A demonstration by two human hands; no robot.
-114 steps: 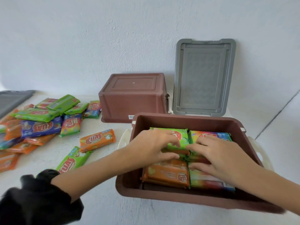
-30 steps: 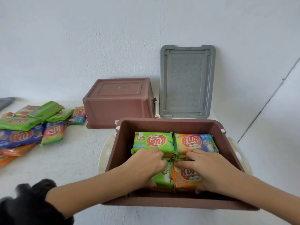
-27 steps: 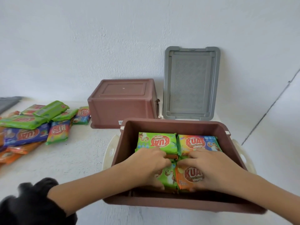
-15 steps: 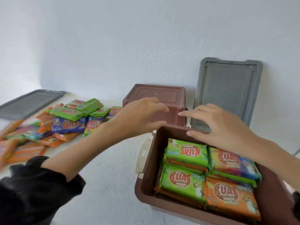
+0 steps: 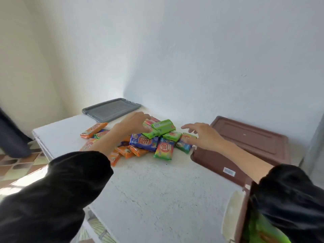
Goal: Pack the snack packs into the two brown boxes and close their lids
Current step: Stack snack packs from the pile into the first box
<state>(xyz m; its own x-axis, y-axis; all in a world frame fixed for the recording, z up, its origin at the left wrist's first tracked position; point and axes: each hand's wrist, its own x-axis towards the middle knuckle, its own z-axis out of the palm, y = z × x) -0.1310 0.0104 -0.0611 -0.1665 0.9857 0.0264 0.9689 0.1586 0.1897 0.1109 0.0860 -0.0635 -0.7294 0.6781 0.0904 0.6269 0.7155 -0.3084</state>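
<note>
Head view: both hands over the heap of bright foil snack packs (image 5: 145,143) on the white table (image 5: 157,190). Right hand (image 5: 201,135) splayed, empty; left hand (image 5: 135,123) curled onto a green pack (image 5: 164,128), grasp unclear. Better gather several flat for the near brown plastic box (image 5: 244,216).

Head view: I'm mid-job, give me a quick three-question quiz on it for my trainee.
1. True or false: the gray lid lies flat on the table behind the pile of snack packs.
2. The right hand is: A) gripping a pack; B) open, fingers spread, beside the pile; C) resting on the gray lid.
3. Fill in: the brown box right of the pile stands upside ____.
Key: 1 true; 2 B; 3 down.
</note>
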